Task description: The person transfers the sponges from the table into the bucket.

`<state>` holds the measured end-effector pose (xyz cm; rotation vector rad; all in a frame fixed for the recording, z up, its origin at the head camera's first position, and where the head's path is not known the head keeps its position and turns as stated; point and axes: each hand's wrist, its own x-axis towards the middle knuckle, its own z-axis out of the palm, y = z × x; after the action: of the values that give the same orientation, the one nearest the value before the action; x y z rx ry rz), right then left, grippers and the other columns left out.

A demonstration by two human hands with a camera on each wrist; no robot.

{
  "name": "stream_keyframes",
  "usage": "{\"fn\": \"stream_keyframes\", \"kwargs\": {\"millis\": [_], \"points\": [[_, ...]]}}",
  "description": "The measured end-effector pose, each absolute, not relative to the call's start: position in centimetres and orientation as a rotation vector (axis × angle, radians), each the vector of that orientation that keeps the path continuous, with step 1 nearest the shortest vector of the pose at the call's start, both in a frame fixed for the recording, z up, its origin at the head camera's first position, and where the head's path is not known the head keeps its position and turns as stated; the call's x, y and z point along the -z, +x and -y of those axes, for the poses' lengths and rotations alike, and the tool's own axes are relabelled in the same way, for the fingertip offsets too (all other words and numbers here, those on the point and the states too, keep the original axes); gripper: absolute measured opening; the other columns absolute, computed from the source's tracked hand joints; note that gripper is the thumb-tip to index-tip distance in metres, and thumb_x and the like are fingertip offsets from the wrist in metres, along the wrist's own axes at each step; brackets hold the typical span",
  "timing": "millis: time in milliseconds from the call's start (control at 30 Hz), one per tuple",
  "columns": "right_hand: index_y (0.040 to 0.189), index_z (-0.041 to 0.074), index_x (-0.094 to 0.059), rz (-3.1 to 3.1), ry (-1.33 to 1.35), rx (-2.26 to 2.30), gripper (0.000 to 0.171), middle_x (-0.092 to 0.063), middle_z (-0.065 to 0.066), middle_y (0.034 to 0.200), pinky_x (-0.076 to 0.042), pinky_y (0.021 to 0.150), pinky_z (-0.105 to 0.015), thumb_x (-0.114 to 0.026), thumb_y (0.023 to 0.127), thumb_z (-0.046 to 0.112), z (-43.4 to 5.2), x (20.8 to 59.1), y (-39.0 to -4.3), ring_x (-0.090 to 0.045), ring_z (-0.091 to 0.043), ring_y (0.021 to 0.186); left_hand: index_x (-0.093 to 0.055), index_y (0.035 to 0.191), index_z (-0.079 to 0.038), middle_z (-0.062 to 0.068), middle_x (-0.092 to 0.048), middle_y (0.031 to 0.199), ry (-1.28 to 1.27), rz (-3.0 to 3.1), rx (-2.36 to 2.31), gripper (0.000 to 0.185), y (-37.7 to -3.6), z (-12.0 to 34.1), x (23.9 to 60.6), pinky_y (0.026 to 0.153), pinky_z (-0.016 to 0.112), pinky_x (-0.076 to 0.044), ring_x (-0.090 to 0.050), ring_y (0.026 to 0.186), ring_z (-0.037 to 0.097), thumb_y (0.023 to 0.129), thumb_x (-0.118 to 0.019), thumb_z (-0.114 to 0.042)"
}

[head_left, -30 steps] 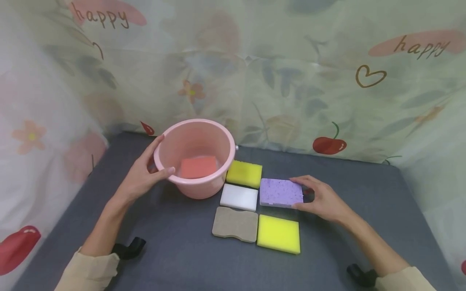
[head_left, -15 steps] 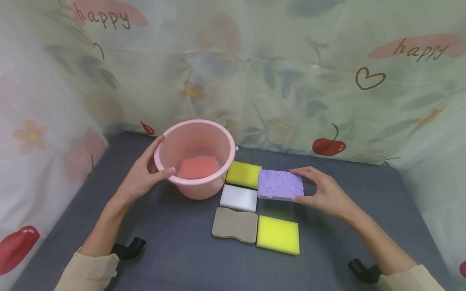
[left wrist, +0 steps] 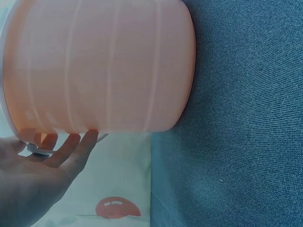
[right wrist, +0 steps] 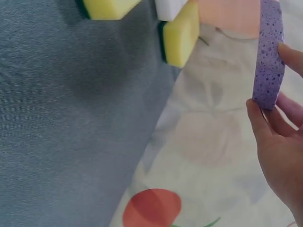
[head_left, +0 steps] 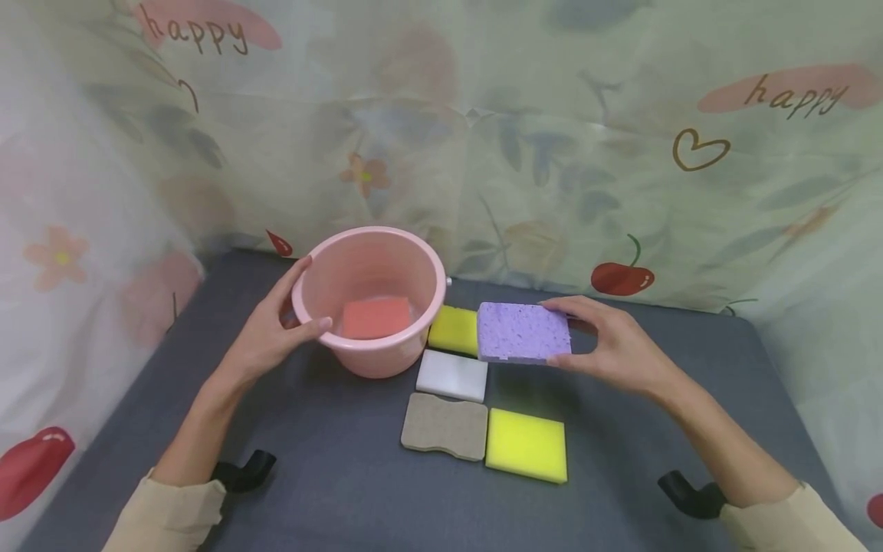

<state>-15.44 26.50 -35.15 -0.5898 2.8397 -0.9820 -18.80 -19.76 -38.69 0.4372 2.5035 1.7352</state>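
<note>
**Grey cloth table and what sits on it**

The table (head_left: 345,491) is covered in dark grey-blue woven cloth. A pink basin (head_left: 369,303) stands toward its far left. Just right of the basin lie four sponges in a close cluster — a yellow one (head_left: 453,330) at the back, a white one (head_left: 451,376) in front of it, then a grey-brown wavy-edged one (head_left: 444,425) with a larger yellow sponge (head_left: 526,445) just beside it. Two black clamps (head_left: 241,471) (head_left: 686,494) sit at the near edge — one left, one right.

porous purple sponge (head_left: 524,332), glossy pink plastic bucket (head_left: 369,300), matt grey cloth (head_left: 345,491).
</note>
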Motion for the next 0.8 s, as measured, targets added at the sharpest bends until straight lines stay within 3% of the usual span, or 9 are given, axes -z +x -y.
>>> {"fn": "stream_keyframes", "kwargs": {"millis": [133,800], "points": [[0.137,0.014,-0.059,-2.854,-0.648,0.996,0.070,-0.056,-0.004,0.135,-0.050,0.097,-0.041,-0.089,0.075,0.023,-25.9,34.5,-15.6,-0.059,-0.020,0.114,-0.017,0.160,-0.028,0.004,-0.021,0.162,0.434,-2.520,-1.716,0.094,-18.8,19.8,38.7,0.090,0.010,-0.043,-0.034,0.138,0.030,0.088,-0.076,-0.012],[0.139,0.008,-0.057,-2.856,-0.791,0.989,0.071,-0.057,-0.008,0.137,-0.053,0.094,-0.043,-0.088,0.076,0.017,-22.1,31.0,-17.1,-0.063,-0.024,0.113,-0.018,0.160,-0.027,0.004,-0.020,0.163,0.451,-2.477,-1.770,0.093,-18.8,20.0,38.9,0.091,0.011,-0.044,-0.032,0.141,0.031,0.089,-0.075,-0.010]]}}
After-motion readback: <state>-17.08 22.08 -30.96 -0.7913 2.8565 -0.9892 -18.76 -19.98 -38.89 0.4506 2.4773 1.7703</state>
